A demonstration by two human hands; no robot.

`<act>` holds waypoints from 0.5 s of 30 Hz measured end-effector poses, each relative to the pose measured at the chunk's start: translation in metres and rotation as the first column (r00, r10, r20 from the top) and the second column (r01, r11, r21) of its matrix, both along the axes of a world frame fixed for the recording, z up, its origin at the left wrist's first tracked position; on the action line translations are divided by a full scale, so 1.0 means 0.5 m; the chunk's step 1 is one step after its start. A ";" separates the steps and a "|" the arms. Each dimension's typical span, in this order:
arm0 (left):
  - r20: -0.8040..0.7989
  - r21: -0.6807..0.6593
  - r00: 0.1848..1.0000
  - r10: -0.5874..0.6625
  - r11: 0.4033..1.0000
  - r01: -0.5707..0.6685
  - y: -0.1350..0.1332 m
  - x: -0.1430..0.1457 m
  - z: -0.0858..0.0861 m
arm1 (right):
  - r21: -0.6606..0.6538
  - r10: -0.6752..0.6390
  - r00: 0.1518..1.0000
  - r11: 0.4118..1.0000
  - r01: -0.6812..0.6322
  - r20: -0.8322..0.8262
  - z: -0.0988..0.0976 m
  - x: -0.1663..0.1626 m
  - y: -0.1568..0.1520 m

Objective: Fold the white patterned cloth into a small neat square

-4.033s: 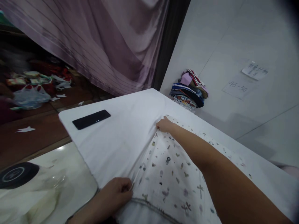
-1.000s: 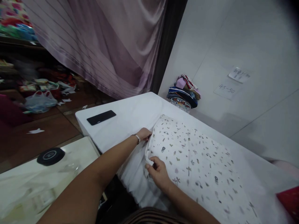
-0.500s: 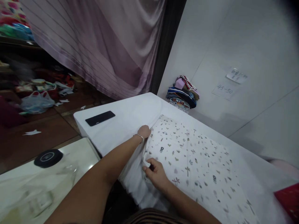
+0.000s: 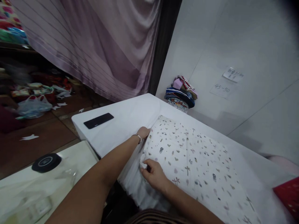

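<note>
A white patterned cloth (image 4: 193, 155) with small printed figures lies flat on a table under a white cover (image 4: 126, 118). My left hand (image 4: 143, 132), a thin bracelet on its wrist, rests at the cloth's left edge with its fingers tucked under the fabric. My right hand (image 4: 153, 174) pinches the cloth's near-left corner between thumb and fingers.
A black phone (image 4: 98, 120) lies at the table's far left. A stack of folded clothes (image 4: 181, 93) sits against the white wall. A purple curtain (image 4: 105, 46) hangs behind. A black round disc (image 4: 46, 162) rests on a pale surface at left. Something red (image 4: 288, 194) shows at right.
Four seconds ago my right arm reached to the cloth's far corner and my left hand held the near edge. Now both hands grip the left edge, shifting slightly nearer over the last second.
</note>
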State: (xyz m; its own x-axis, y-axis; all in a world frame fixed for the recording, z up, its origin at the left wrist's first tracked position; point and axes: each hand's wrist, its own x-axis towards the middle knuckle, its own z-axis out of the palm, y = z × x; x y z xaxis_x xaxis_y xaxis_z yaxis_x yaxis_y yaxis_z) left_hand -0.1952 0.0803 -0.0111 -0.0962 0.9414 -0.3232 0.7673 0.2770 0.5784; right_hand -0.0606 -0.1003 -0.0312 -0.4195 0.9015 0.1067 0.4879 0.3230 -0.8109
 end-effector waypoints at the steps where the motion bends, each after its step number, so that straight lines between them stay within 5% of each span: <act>1: -0.008 0.003 1.000 -0.005 1.000 0.005 -0.001 -0.001 0.002 | 0.021 0.009 1.000 1.000 -0.009 0.018 0.005 -0.001 -0.001; 15: -0.127 0.094 0.992 -0.023 0.995 0.035 0.004 0.001 -0.013 | 0.144 0.163 0.884 0.958 -0.248 0.438 0.042 -0.034 -0.008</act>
State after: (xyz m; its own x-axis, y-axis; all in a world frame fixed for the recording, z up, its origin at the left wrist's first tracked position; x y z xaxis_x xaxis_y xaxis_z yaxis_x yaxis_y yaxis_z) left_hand -0.1947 0.0823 -0.0174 -0.1022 0.9706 -0.2180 0.8423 0.2011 0.5002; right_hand -0.0775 -0.1046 -0.0102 -0.6364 0.7703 0.0410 0.6725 0.5801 -0.4595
